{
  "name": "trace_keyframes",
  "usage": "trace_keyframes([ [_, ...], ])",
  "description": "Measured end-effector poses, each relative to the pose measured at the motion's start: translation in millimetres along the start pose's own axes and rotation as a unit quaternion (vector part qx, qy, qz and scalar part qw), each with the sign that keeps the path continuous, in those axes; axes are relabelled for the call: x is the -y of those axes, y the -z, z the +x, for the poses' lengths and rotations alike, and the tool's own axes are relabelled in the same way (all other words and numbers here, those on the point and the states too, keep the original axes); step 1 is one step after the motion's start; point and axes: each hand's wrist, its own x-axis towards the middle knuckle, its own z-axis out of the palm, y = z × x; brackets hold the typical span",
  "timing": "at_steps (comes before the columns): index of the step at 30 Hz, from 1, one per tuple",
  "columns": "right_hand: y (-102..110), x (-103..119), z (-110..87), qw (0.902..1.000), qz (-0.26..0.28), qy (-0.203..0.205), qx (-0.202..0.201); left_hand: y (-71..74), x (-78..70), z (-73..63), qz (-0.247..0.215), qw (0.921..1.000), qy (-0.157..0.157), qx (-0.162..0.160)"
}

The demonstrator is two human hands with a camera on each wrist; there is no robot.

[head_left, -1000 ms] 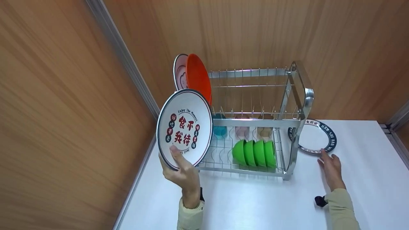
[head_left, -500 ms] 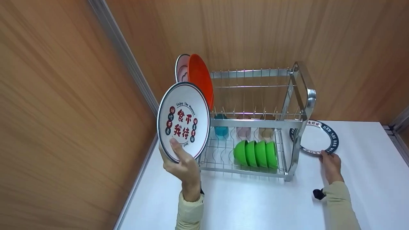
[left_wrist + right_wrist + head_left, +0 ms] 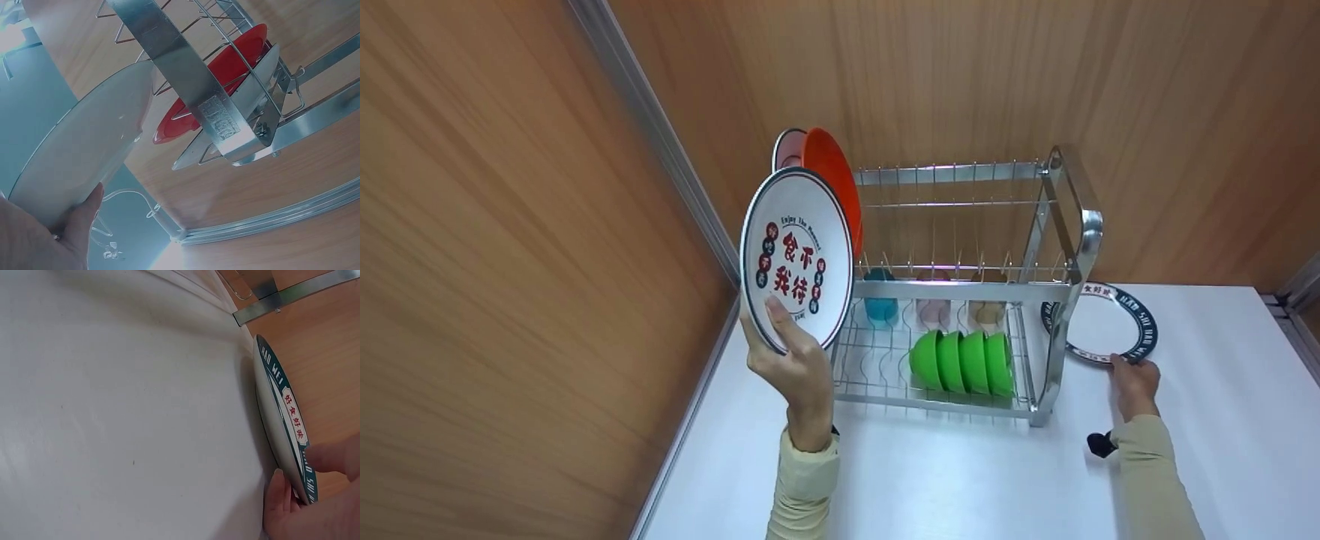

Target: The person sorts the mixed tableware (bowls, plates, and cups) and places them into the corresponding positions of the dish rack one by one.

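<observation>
My left hand holds a white plate with red and black lettering by its lower edge, thumb on the face. The plate is tilted nearly upright before the left end of the dish rack, overlapping an orange plate and a white, dark-rimmed plate standing in the upper tier. The left wrist view shows the held plate's pale underside apart from the rack. At right, my right hand pinches the near rim of a white plate with a dark lettered rim, thumb above and fingers below.
Green bowls, several in a row, stand on edge in the lower tier. Behind them are a blue cup, a pink cup and a tan cup. Wood panels close off the left and back of the white table.
My left hand has raised the plate toward the rack's upper tier and turned it slightly more edge-on. My right hand has closed its fingers on the rim of the plate at right.
</observation>
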Motion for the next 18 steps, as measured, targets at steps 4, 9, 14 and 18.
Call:
trace_keyframes([
  [4, -4.3, -1.3, 1.1, 0.9996, 0.002, 0.013, -0.025, -6.4, 1.0, 5.6, 0.008, 0.9998, -0.017, 0.004],
  [9, -6.5, -2.4, 2.9, 0.9992, -0.004, 0.017, -0.035, -14.8, 2.4, 12.8, 0.014, 0.9992, -0.034, 0.015],
  [14, -5.1, -2.5, 1.5, 0.9996, -0.003, 0.019, -0.020, -21.3, 2.8, 18.6, 0.018, 0.9989, -0.036, 0.025],
  [18, -3.9, -2.0, 0.1, 0.9995, -0.001, 0.029, -0.010, -25.9, 2.4, 21.6, 0.024, 0.9986, -0.036, 0.032],
])
